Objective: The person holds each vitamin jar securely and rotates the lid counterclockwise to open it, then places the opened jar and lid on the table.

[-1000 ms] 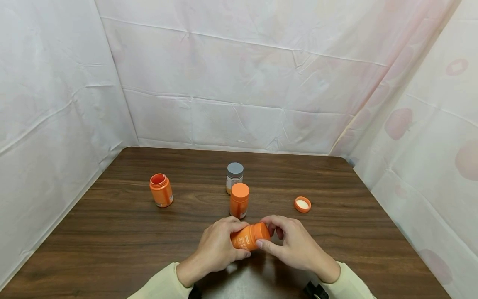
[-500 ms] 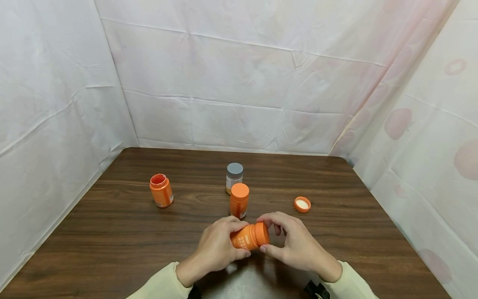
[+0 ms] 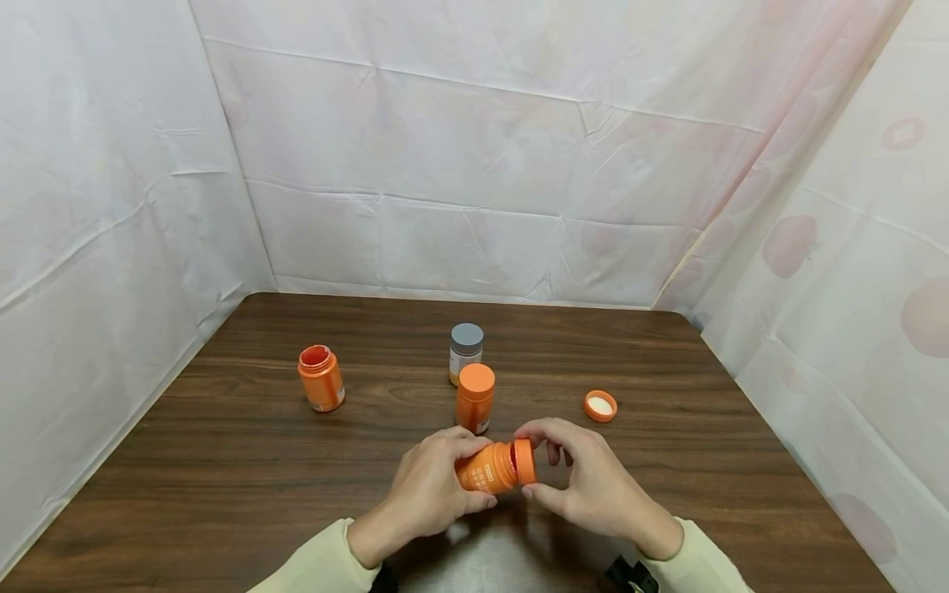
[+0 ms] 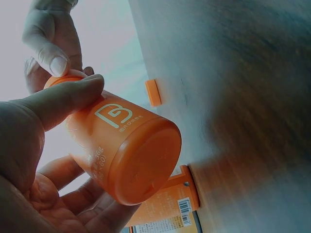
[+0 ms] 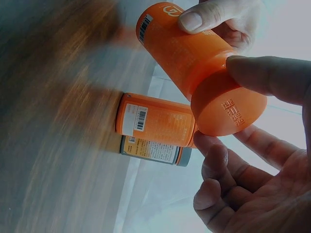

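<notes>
My left hand (image 3: 433, 478) grips an orange pill bottle (image 3: 482, 469) round its body, tilted on its side with its neck toward the right. With thumb and fingers, my right hand (image 3: 586, 478) pinches the orange cap (image 3: 525, 461). A narrow gap shows between cap and neck in the head view, the cap sitting askew at the mouth. The right wrist view shows the cap's embossed top (image 5: 233, 110) between thumb and fingers. In the left wrist view the bottle's round base (image 4: 146, 162) faces the camera. Just beyond the hands stands a capped orange bottle (image 3: 474, 399).
Behind the capped orange bottle stands a bottle with a grey lid (image 3: 466, 339). An uncapped orange bottle (image 3: 321, 380) stands at the left of the wooden table (image 3: 222, 461). A loose orange cap (image 3: 600, 406) lies inside up at the right. White sheets (image 3: 460, 148) enclose the table's back and sides.
My right hand has shifted slightly right with the cap, which has come away from the neck on one side. The left hand and the bottle have barely moved.
</notes>
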`<state>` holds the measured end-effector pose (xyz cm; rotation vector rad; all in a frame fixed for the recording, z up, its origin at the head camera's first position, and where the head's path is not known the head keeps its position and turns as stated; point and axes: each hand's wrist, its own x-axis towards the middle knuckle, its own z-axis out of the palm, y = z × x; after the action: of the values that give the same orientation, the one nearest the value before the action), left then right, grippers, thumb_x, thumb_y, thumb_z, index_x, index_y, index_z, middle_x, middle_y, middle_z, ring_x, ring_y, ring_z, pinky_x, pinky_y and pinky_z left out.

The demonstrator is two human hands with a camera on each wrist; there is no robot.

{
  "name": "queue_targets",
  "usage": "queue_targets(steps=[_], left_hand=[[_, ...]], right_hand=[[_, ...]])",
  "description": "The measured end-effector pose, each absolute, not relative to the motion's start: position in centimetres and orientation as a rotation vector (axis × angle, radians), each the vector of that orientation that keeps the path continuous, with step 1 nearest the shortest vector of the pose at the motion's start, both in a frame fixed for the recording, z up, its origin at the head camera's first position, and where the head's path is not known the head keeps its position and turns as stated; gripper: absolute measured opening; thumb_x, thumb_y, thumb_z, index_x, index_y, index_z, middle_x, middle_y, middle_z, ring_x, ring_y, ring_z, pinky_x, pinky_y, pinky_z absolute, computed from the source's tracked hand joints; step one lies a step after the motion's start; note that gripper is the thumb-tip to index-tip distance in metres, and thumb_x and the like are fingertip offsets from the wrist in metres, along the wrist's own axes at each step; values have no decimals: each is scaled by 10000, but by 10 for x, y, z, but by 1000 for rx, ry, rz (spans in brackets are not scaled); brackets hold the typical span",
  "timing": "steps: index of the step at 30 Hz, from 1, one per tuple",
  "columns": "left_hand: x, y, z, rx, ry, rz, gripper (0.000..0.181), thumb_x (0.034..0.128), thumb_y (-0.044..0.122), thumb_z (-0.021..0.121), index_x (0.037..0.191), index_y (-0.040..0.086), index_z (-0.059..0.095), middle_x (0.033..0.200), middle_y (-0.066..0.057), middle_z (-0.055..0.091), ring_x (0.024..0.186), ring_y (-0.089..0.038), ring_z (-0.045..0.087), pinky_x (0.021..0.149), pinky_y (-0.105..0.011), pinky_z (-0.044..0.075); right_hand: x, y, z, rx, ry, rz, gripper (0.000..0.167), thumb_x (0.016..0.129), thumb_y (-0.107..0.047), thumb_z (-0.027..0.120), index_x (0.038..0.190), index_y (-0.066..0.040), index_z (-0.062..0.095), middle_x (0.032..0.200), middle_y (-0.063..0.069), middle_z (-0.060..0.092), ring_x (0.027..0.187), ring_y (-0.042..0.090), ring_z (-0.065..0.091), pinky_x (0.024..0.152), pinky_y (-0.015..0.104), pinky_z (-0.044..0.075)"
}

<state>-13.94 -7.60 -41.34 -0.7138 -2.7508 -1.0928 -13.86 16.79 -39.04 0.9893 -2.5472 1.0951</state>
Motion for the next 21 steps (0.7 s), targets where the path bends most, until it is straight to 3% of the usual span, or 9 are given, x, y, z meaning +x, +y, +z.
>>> queue_targets(steps=[10, 21], left_hand=[[-139, -78, -414, -708, -2738, -1085, 532, 646, 283, 982, 1130, 309, 763, 1046, 160, 652, 861, -64, 580, 698, -312, 457], [-139, -79, -413, -695, -2747, -1093, 542, 652, 298, 980, 1150, 280, 767, 1053, 147, 652, 873, -76, 583, 712, -319, 464]], right_hand=[[-140, 171, -391, 971, -2555, 1104, 598, 685, -49, 932, 1168, -238, 635, 970, -162, 626, 767, 157, 559, 650, 251, 448], [-141, 175, -390, 915, -2586, 1119, 599, 686, -55, 939, 1161, -192, 599, 972, -127, 644, 760, 94, 551, 642, 279, 456]])
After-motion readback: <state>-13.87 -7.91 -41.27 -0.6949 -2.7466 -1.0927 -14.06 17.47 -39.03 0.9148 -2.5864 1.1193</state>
